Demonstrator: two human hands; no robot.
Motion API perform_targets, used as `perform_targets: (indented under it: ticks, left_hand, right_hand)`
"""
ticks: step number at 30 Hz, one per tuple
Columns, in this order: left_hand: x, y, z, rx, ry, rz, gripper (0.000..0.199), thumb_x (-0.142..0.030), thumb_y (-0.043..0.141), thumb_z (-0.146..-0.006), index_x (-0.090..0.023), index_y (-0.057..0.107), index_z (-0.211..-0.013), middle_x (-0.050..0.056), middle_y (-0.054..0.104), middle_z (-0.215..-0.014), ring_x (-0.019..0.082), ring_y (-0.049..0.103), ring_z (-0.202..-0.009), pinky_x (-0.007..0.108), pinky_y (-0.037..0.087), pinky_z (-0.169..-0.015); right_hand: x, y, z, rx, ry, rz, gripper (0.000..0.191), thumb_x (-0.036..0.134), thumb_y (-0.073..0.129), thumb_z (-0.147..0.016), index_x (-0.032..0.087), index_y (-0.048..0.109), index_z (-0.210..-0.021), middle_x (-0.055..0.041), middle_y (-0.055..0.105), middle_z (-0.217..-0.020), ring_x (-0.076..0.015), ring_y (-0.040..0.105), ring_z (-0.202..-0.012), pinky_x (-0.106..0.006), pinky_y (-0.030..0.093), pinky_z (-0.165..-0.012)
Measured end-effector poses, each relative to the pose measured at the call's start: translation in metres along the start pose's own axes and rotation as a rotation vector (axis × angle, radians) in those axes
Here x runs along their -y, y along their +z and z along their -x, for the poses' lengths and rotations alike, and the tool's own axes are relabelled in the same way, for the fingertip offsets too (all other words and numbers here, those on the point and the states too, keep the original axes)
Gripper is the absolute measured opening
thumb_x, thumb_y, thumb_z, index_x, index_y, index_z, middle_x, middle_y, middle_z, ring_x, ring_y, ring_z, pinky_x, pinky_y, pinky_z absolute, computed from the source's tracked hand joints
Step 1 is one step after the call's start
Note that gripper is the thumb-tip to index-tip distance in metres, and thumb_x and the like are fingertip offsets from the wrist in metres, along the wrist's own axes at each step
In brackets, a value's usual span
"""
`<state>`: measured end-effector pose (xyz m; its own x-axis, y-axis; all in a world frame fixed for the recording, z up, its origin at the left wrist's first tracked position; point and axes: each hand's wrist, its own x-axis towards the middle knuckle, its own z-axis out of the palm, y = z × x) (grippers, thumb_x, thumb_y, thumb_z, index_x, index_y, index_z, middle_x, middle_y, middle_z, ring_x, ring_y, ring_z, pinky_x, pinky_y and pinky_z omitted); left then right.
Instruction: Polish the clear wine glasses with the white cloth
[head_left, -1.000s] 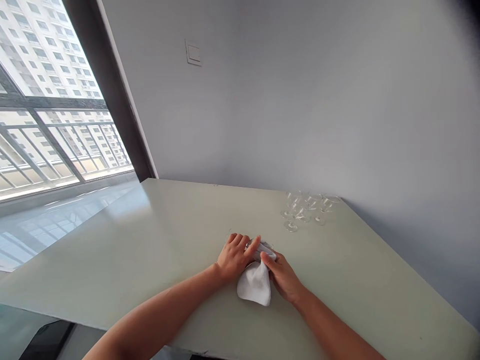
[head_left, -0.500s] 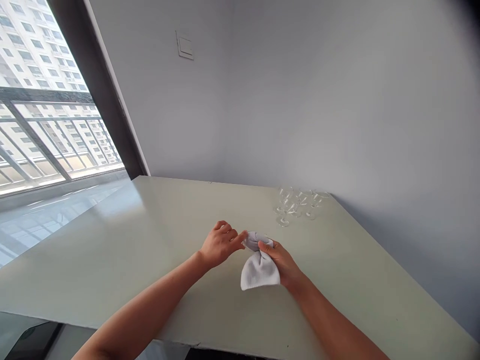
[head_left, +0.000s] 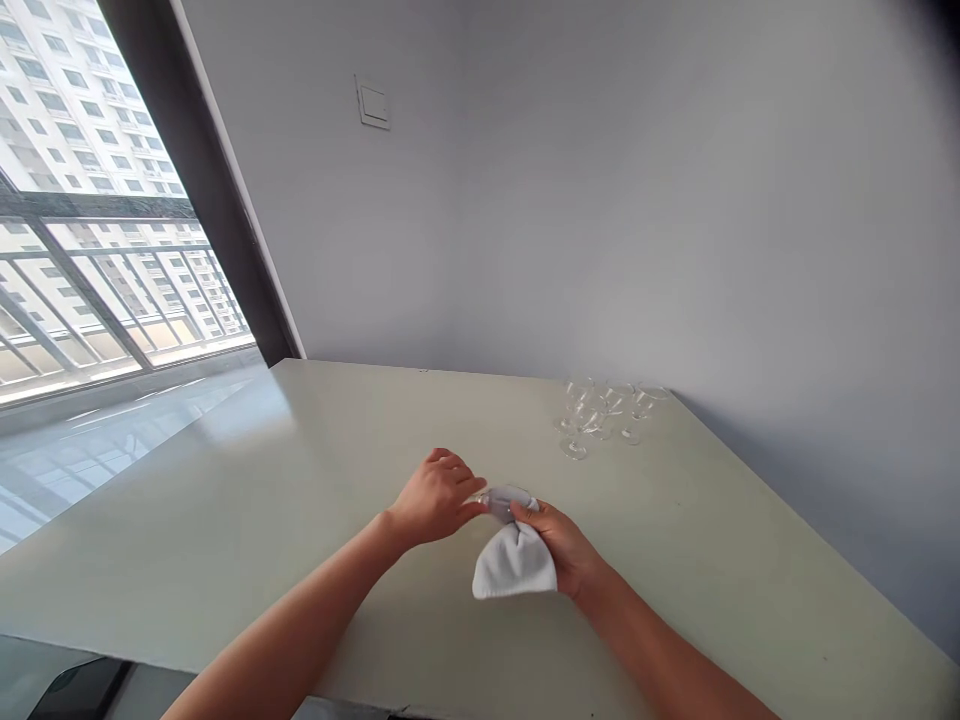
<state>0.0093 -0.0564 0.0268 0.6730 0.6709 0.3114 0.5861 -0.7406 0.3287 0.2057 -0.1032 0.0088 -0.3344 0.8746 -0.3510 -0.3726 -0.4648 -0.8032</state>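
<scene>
Pinching the stem end of a clear glass [head_left: 504,500] between thumb and fingers, the left hand [head_left: 437,497] is steadying it from one side, while the right hand [head_left: 561,542] is clasping a white cloth [head_left: 516,565] against the bowl, thumb bearing on the near face. The glass is lying nearly sideways between the two hands, over the pale table [head_left: 360,440] and nearer its front edge than the wall; whether it is touching the tabletop I cannot tell, and the left fingers are hiding its foot. Below the right thumb, a loose flap of cloth is hanging, looking soft and limp. Farther off, toward the right back corner, several stemmed glasses [head_left: 587,415] are standing close together, well apart from the hands. In my judgement the held glass is light, stiff, smooth and brittle, so bare fingertips are risking a slip; the stem close under the bowl is offering the safest hold, with the cloth cushioning the bowl. Squeezing the thin rim or twisting hard against the stem is inviting a crack.
</scene>
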Motion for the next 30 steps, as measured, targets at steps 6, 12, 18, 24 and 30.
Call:
perform_targets:
  ticks: [6, 12, 18, 24, 30]
  left_hand:
    - [0.004, 0.013, -0.001, -0.137, 0.157, -0.201, 0.033, -0.04, 0.046, -0.082, -0.02, 0.055, -0.108, 0.006, 0.061, -0.076, 0.017, 0.055, -0.073, 0.034, 0.034, -0.077]
    - [0.003, 0.009, -0.001, 0.021, -0.119, 0.365, 0.039, -0.055, 0.055, -0.07, -0.02, 0.065, -0.085, -0.001, 0.054, -0.058, 0.009, 0.043, -0.053, 0.021, 0.031, -0.054]
    - [0.002, -0.001, -0.004, 0.276, -0.37, 0.789, 0.041, -0.055, 0.05, -0.071, -0.015, 0.059, -0.069, -0.002, 0.047, -0.056, 0.008, 0.043, -0.05, 0.018, 0.028, -0.045]
    - [0.018, 0.01, -0.003, 0.073, -0.624, 0.509, 0.027, -0.038, 0.047, -0.074, -0.02, 0.061, -0.089, -0.001, 0.054, -0.065, 0.009, 0.047, -0.053, 0.018, 0.031, -0.046]
    - [0.003, 0.034, 0.002, 0.0, -0.292, 0.024, 0.014, -0.018, 0.048, -0.071, -0.016, 0.055, -0.059, 0.0, 0.054, -0.057, 0.009, 0.045, -0.052, 0.022, 0.028, -0.052]
  right_hand:
    - [0.0, 0.001, 0.002, 0.019, -0.083, 0.08, 0.032, 0.039, 0.065, -0.068, 0.017, 0.061, -0.091, 0.0017, 0.052, -0.061, -0.01, 0.046, -0.053, -0.025, 0.039, -0.055]
    - [0.012, -0.005, 0.01, 0.075, -0.412, 0.926, 0.02, 0.027, 0.057, -0.073, 0.022, 0.064, -0.092, 0.0014, 0.059, -0.07, -0.0127, 0.051, -0.063, -0.025, 0.041, -0.06]
    - [0.026, -0.032, 0.005, 0.001, -0.763, 1.338, 0.044, 0.01, 0.043, -0.075, 0.03, 0.054, -0.113, 0.0015, 0.063, -0.101, -0.0135, 0.059, -0.083, -0.025, 0.045, -0.071]
    - [0.027, -0.04, -0.002, -0.495, -1.09, 1.424, 0.042, 0.019, 0.038, -0.083, 0.025, 0.044, -0.125, -0.0051, 0.057, -0.117, -0.0203, 0.053, -0.104, -0.034, 0.043, -0.085]
    - [0.004, -0.001, 0.0, -0.022, -1.157, 1.771, 0.046, 0.04, 0.046, -0.082, 0.021, 0.047, -0.124, -0.0074, 0.052, -0.123, -0.0295, 0.034, -0.12, -0.049, 0.023, -0.1]
